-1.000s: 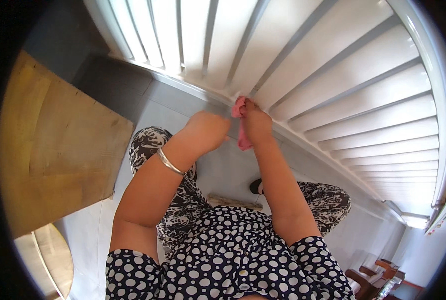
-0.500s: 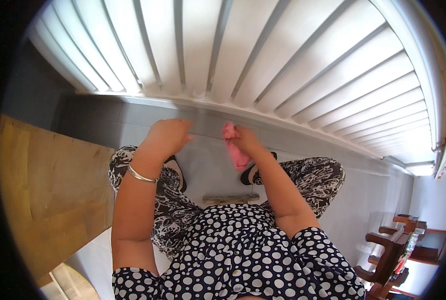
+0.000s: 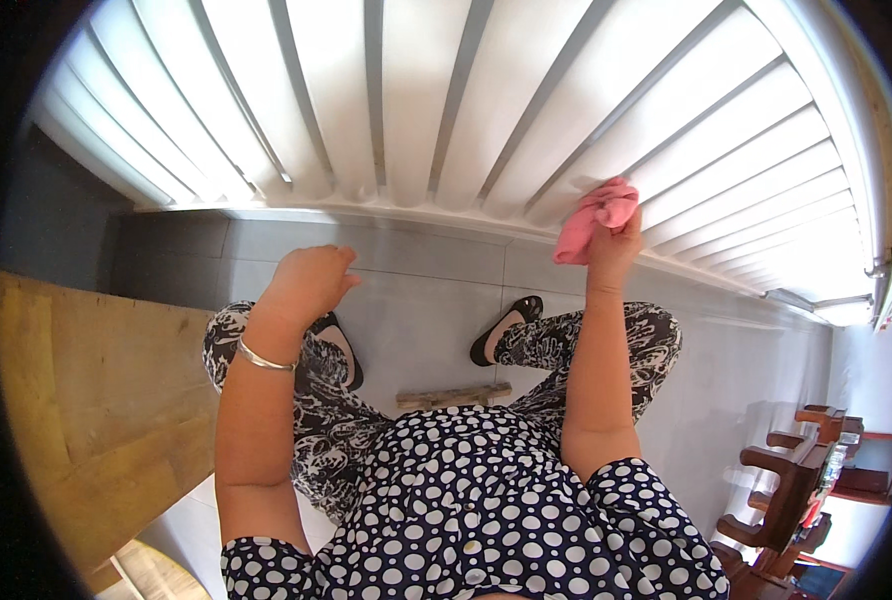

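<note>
My right hand (image 3: 618, 250) grips a bunched pink cloth (image 3: 596, 222) beside the lower part of a white slatted panel (image 3: 421, 110). The cloth's upper end overlaps the slats; whether it presses on them is hard to tell. Out to the left, above the grey floor tiles (image 3: 416, 260), my left hand (image 3: 311, 280) hangs with nothing in it. Its fingers are loosely bent and the thumb stands apart. A silver bangle (image 3: 264, 358) circles that wrist.
A wooden cabinet or board (image 3: 106, 390) stands close on my left. Under me is a low wooden seat (image 3: 454, 395), with my feet in black shoes (image 3: 511, 325) on either side. Dark wooden furniture (image 3: 791, 480) lies off to the right.
My right hand has carried the pink cloth from over the floor between my feet, away and rightward to the slats. The left hand has shifted slightly left.
</note>
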Motion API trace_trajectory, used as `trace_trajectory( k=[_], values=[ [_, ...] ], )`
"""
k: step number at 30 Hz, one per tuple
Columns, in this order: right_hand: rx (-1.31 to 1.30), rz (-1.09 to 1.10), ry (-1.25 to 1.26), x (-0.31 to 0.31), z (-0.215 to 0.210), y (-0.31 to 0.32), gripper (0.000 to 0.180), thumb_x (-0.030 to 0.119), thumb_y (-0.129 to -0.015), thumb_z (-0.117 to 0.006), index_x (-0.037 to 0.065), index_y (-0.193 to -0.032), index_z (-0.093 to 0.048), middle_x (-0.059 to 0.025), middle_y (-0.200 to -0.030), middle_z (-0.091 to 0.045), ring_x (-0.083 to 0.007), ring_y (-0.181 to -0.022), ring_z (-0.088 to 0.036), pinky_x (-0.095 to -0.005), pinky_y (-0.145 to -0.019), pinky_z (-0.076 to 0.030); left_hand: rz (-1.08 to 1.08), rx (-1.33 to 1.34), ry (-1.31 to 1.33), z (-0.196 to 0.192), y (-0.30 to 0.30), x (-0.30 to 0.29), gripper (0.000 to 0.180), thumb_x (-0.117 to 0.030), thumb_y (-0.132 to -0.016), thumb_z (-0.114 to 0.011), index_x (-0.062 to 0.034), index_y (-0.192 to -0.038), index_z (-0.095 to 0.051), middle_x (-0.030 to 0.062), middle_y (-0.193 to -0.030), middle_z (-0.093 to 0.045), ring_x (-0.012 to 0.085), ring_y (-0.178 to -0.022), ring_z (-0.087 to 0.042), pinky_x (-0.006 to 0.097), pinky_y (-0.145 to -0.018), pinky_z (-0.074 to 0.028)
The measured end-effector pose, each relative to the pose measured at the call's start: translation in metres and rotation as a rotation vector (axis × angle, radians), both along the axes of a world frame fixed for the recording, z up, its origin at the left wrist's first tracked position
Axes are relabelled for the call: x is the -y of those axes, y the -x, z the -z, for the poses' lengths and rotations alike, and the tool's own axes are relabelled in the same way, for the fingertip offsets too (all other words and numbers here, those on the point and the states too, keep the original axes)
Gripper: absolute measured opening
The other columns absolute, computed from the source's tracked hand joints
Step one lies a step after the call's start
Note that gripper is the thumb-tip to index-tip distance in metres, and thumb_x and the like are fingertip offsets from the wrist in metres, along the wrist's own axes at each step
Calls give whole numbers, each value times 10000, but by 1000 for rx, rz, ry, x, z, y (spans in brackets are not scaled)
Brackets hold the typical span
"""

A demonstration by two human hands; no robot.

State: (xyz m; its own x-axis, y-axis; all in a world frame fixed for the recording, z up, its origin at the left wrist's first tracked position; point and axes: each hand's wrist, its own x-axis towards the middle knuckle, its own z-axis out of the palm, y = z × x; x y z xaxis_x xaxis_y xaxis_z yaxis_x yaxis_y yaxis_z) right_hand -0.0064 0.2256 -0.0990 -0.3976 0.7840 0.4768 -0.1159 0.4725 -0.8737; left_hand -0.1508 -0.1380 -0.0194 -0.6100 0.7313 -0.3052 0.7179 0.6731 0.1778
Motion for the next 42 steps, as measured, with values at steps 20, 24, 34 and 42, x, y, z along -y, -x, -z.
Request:
trace_trajectory(
  k=[20,24,34,42],
  values=[
    [586,11,93,12,75,-14,323,121,-750,-650,72,-1067,-625,-177,-895,-660,-320,-834,-643,-370,-726,-495,32,-14,22,-4,-3,-5,303,-255,-820,-619,-55,-1048,-608,147,-967,-642,339,-893,-604,417,-784,-480],
    [751,-50,-6,4,60,-15,358,119,-749,-627,80,-1105,-614,-205,-922,-647,-391,-878,-608,-414,-753,-494,24,-4,-12,2,1,0,307,-257,-824,-618,-58,-1058,-609,142,-986,-643,332,-919,-600,415,-797,-479],
    [304,227,-91,-10,-6,-46,387,97,-786,-661,46,-1152,-549,-127,-966,-649,-247,-915,-629,-342,-800,-486,-12,20,4,4,1,0,331,-266,-833,-607,-58,-1091,-612,141,-1050,-637,322,-976,-589,417,-849,-464],
    [78,205,-165,-47,-68,-35,249,12,-811,-584,22,-1057,-550,-53,-957,-585,-149,-867,-558,-275,-799,-456,-19,6,-11,4,0,4,328,-263,-831,-610,-57,-1086,-613,132,-1046,-641,321,-981,-590,411,-847,-468]
  ],
)
